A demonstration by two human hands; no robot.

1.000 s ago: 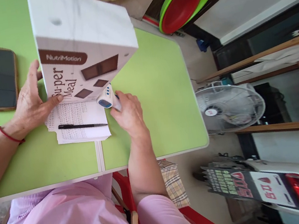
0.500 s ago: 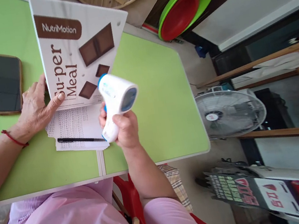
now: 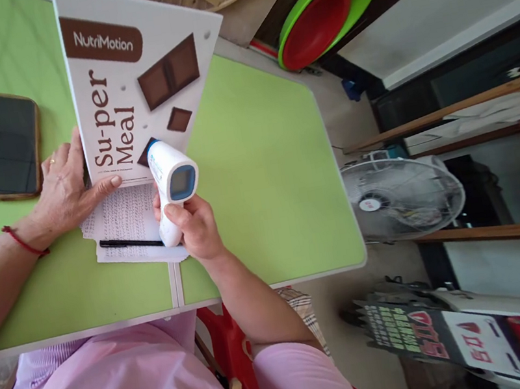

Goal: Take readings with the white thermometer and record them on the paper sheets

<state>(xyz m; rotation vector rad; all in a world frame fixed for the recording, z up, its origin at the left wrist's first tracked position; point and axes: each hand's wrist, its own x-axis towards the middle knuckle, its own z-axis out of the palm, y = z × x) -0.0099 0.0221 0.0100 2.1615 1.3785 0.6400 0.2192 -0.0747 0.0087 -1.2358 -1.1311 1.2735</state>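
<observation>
- Green table top (image 3: 258, 155) fills the upper left and centre of the frame; its right edge gives onto floor with a fan (image 3: 403, 195) at right and stacked basins (image 3: 329, 9) at upper right.
- White box (image 3: 133, 76) printed "Su-per Meal" stands tilted at upper centre, its lower edge on the sheets of paper (image 3: 131, 225).
- Left hand (image 3: 65, 192) lies flat at centre left, fingers spread, fingertips against the box.
- Right hand (image 3: 196, 224) wraps closed round the grip of a white thermometer (image 3: 170, 186), held over the paper, just below the box.
- Phone (image 3: 5, 146) lies at far left; bare table stays open right of the hands.
- Pen (image 3: 130, 244) rests on the paper.
</observation>
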